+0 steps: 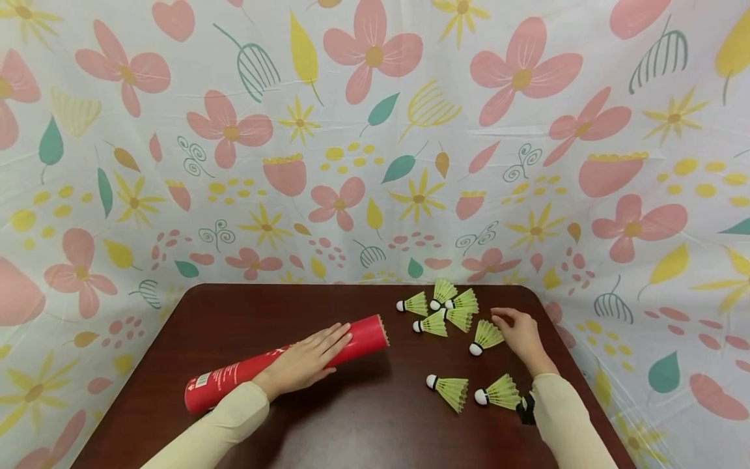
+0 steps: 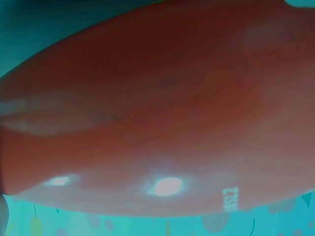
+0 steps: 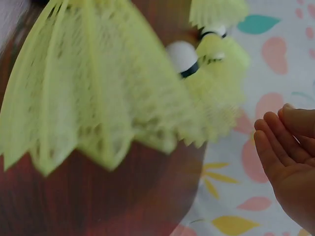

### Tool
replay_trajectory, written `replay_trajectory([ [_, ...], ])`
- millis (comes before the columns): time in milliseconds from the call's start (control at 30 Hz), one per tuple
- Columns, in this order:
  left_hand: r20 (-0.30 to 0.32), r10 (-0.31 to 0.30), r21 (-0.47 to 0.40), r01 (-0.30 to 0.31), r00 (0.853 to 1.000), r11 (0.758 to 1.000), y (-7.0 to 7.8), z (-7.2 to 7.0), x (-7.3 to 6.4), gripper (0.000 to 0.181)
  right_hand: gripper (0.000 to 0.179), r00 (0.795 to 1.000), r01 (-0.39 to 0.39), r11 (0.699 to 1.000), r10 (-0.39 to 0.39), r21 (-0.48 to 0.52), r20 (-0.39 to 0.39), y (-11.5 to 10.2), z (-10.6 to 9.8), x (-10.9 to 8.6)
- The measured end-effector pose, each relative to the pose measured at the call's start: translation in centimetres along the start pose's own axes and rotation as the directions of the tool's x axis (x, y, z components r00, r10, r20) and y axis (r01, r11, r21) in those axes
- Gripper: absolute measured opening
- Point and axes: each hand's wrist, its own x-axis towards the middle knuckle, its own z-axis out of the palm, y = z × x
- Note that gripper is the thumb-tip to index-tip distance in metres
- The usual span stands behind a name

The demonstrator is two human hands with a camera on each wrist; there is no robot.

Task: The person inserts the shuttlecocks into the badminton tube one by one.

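Note:
My left hand [image 1: 310,358] rests on a red shuttlecock tube [image 1: 234,381], its fingers extended along the top and the thumb at the near side. The tube lies slanted, its right end farther back, with a jagged yellow-green edge at that end. In the left wrist view the red tube wall [image 2: 147,123] fills most of the picture. My right hand [image 1: 523,335] hovers beside a yellow shuttlecock [image 1: 487,335] with a white cork, fingers bent and thumb close to the index fingertip. In the right wrist view the hand [image 3: 290,152] holds nothing.
Several more yellow shuttlecocks [image 1: 433,324] lie grouped at the back right of the dark wooden table [image 1: 357,423]. Two others, a left one [image 1: 451,391] and a right one [image 1: 500,393], lie nearer, by the right wrist. A flower-patterned curtain [image 1: 351,163] hangs behind.

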Motion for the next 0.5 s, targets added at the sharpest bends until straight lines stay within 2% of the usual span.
replay_trajectory([
  [267,-0.006,0.003,-0.002,-0.003,1.000,1.000,0.2,-0.1,0.0,0.098,0.030,0.990,-0.082,0.996,0.087,-0.042,0.110,2.2,0.1,-0.3],
  [400,0.000,-0.005,-0.007,0.005,1.000,1.000,0.2,-0.1,-0.1,0.098,0.027,0.988,-0.077,0.995,0.084,-0.059,0.130,2.8,0.2,-0.5],
  [500,0.000,-0.007,-0.012,0.007,1.000,1.000,0.3,-0.3,-0.2,0.098,0.023,0.991,-0.065,0.996,0.072,-0.066,0.117,2.9,0.2,-0.6],
])
